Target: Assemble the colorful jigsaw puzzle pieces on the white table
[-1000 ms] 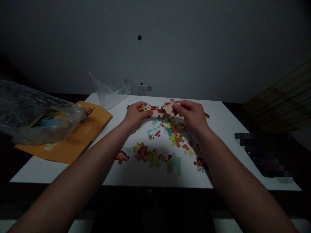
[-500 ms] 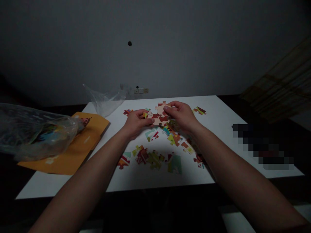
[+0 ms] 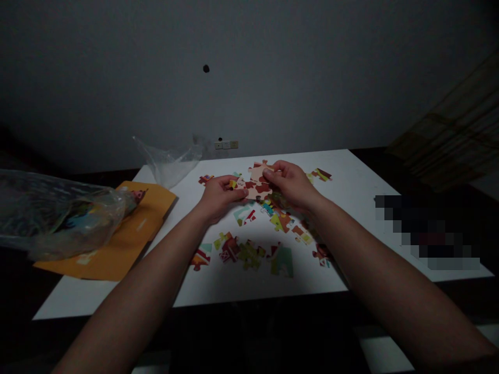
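Observation:
Raised over the middle of the table, my left hand (image 3: 220, 197) pinches a pink and brown puzzle piece (image 3: 255, 192) between thumb and fingers. My right hand (image 3: 290, 182) grips another pink puzzle piece (image 3: 257, 173), its thumb on the upper face. The two pieces meet edge to edge; whether they are fully locked I cannot tell. Beneath and in front of my hands lie several loose puzzle pieces, among them a green one (image 3: 249, 255), a dark red one (image 3: 229, 251) and a pale teal one (image 3: 284, 259). My right forearm hides part of the scatter.
On the left, a clear plastic bag (image 3: 78, 218) with colourful contents rests on an orange envelope (image 3: 128, 244). Another crumpled clear bag (image 3: 169, 163) stands at the back left of the white table (image 3: 234, 291). A blurred-out dark object (image 3: 424, 231) lies at the right.
The piece in my right hand has come down against the left-hand piece, closing the gap between them. The view has shifted slightly.

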`<control>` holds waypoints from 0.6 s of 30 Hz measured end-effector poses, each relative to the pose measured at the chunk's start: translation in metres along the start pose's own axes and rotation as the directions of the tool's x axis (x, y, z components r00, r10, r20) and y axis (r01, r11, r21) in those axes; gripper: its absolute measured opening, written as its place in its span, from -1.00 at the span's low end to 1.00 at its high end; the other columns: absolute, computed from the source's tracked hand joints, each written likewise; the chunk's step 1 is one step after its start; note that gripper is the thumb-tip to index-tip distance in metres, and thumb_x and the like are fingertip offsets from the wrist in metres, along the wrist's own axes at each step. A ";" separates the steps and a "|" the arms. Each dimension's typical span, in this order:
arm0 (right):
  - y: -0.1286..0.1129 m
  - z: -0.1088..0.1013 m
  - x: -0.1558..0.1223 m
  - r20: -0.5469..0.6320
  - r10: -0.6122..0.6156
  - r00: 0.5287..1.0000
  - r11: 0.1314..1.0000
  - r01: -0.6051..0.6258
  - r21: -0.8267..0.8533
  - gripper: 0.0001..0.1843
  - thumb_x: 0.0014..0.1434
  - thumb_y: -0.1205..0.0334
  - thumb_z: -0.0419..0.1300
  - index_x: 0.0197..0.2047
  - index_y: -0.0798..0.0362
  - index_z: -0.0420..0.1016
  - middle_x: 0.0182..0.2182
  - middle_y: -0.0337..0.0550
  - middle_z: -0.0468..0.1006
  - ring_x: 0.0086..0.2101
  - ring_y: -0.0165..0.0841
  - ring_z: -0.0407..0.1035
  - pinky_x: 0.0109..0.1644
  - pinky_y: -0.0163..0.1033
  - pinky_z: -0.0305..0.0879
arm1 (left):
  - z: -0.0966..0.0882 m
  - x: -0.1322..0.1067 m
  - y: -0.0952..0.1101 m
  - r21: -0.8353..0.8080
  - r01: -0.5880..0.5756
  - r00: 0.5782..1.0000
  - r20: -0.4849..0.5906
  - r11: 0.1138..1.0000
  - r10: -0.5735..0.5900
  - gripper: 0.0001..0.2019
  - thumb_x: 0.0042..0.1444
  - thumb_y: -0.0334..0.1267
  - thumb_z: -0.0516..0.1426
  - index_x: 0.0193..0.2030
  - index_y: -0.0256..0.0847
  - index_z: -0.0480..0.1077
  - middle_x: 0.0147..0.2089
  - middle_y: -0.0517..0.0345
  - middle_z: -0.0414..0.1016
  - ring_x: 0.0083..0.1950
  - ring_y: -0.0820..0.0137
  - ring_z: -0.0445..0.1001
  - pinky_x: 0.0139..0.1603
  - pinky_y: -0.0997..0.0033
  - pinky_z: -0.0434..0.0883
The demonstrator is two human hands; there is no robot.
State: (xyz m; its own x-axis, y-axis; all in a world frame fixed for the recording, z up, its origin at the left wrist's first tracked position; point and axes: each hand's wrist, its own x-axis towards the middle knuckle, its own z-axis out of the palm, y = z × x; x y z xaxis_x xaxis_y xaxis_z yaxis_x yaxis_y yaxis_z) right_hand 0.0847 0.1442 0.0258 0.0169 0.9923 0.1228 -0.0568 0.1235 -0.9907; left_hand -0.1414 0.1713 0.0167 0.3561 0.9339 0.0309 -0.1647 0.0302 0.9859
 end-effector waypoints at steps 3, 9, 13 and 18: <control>-0.001 -0.002 0.000 0.024 0.003 1.000 0.999 -0.002 -0.032 -0.34 0.08 -0.39 0.59 -0.27 -0.10 0.37 -0.43 -0.28 0.61 -0.43 -0.34 0.43 -0.36 -0.21 0.31 | 0.000 0.000 0.000 -0.003 0.001 1.000 0.010 1.000 -0.001 -0.63 -0.21 -0.23 0.63 -0.32 -0.26 0.63 -0.25 0.07 0.71 -0.29 0.37 0.68 -0.19 0.34 0.71; -0.005 -0.004 0.000 0.045 0.003 0.999 0.992 0.003 -0.129 -0.31 0.09 -0.44 0.56 -0.30 -0.12 0.30 -0.48 -0.29 0.57 -0.47 -0.33 0.36 -0.41 -0.20 0.25 | -0.001 0.002 -0.003 0.021 -0.007 1.000 0.015 1.000 0.006 -0.63 -0.21 -0.22 0.62 -0.31 -0.24 0.64 -0.23 0.06 0.71 -0.29 0.36 0.67 -0.19 0.31 0.71; -0.002 -0.006 0.002 0.053 -0.005 0.999 0.987 0.013 -0.162 -0.34 0.11 -0.44 0.55 -0.30 -0.12 0.33 -0.47 -0.28 0.58 -0.47 -0.33 0.35 -0.41 -0.22 0.21 | -0.002 0.002 -0.005 0.021 0.005 1.000 0.025 1.000 -0.006 -0.62 -0.20 -0.20 0.63 -0.28 -0.24 0.65 -0.20 0.05 0.72 -0.27 0.35 0.67 -0.15 0.27 0.72; -0.001 -0.011 0.004 0.067 -0.002 0.998 0.989 0.012 -0.146 -0.34 0.07 -0.42 0.59 -0.29 -0.11 0.38 -0.47 -0.30 0.57 -0.45 -0.33 0.38 -0.37 -0.23 0.24 | -0.004 0.002 -0.006 0.024 0.008 0.999 0.051 1.000 -0.009 -0.64 -0.18 -0.20 0.63 -0.28 -0.26 0.68 -0.22 0.05 0.71 -0.27 0.37 0.66 -0.15 0.31 0.69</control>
State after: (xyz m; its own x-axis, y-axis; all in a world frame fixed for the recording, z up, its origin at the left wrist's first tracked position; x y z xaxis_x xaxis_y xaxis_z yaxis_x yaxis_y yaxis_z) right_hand 0.0954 0.1477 0.0270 -0.0495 0.9905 0.1285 0.0896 0.1325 -0.9871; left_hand -0.1433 0.1746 0.0105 0.4037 0.9144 0.0305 -0.1401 0.0289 0.9897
